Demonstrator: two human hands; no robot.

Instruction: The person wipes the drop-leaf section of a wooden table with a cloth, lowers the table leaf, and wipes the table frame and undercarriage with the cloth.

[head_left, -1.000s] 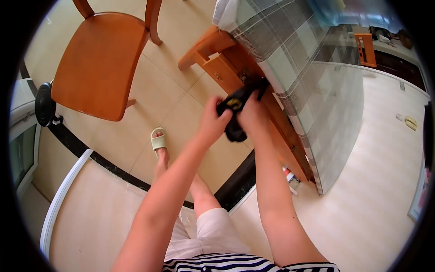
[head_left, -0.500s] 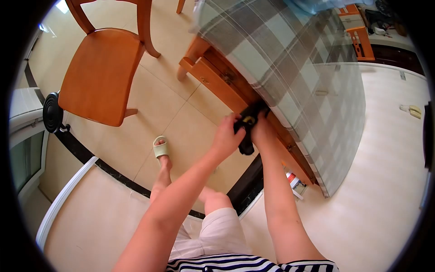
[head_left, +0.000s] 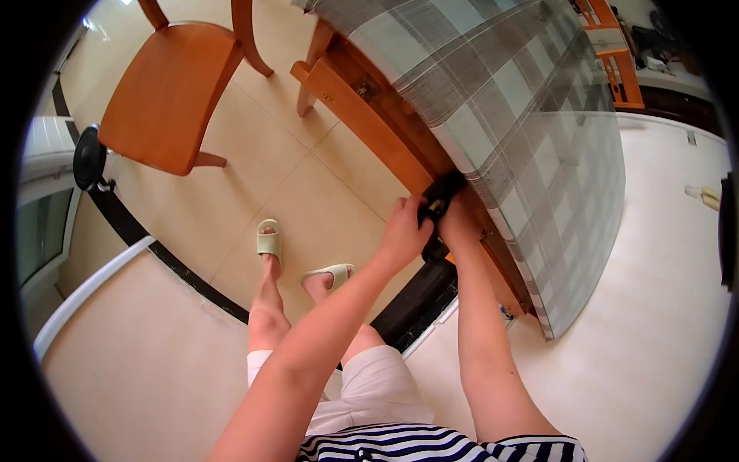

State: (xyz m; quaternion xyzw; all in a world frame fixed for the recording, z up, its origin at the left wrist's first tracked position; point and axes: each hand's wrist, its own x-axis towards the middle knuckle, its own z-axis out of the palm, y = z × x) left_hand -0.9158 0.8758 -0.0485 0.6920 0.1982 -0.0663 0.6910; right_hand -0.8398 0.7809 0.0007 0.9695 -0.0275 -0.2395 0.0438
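A black item [head_left: 436, 212] with a small yellowish patch is held between my two hands, at the open wooden drawer [head_left: 362, 115] under the table. My left hand [head_left: 408, 225] has its fingers closed round the item's left side. My right hand [head_left: 459, 219] is at its right side, close to the drawer's inside and the cloth edge; its fingers are mostly hidden. The item's upper end reaches over the drawer opening, and its lower end hangs below my hands. What the item is cannot be made out.
A grey-and-white checked cloth [head_left: 493, 100] covers the table and hangs at its right. A wooden chair [head_left: 169, 92] stands at the upper left, beside a black round object [head_left: 88, 158]. A dark floor strip [head_left: 416, 308] crosses below the drawer.
Both hands and the black item have moved right and slightly down in view, closer to the cloth edge. The drawer front appears longer in view. A second slippered foot has come into sight.
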